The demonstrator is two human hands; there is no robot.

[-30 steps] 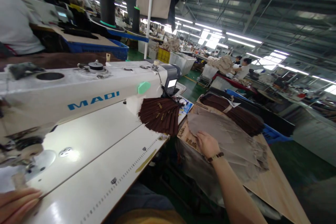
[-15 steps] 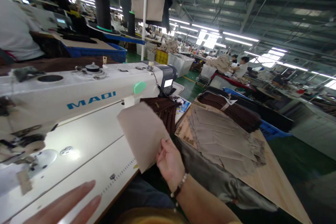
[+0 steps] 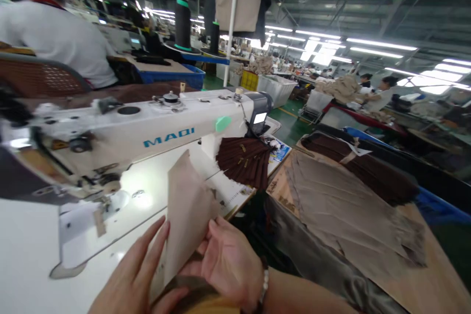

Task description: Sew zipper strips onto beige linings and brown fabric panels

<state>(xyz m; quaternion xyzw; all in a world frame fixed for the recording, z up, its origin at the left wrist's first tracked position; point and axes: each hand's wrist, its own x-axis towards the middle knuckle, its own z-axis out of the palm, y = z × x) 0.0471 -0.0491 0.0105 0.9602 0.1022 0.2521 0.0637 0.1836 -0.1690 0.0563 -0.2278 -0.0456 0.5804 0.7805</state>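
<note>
A beige fabric piece (image 3: 187, 206) is held up, slightly bent, above the front of the sewing machine table. My right hand (image 3: 228, 257), with a beaded bracelet at the wrist, pinches its right edge between thumb and fingers. My left hand (image 3: 138, 270) has the lower left edge between its straight fingers and its thumb. Behind the fabric stands a white sewing machine (image 3: 198, 117); its needle area (image 3: 108, 201) is to the left, with a small beige scrap (image 3: 99, 222) lying beside it.
Dark brown pieces with zippers (image 3: 245, 162) lie fanned at the table's right end. On a wooden board (image 3: 437, 255) to the right are stacked grey-beige pieces (image 3: 342, 206) and a tied brown bundle (image 3: 353, 162). A co-worker (image 3: 62, 39) sits at the far left; thread cones (image 3: 183, 24) stand behind the machine.
My left hand has come from the table to the fabric's left edge and taken hold of it. The fabric has been drawn closer and tilted upright. The view has swung left.
</note>
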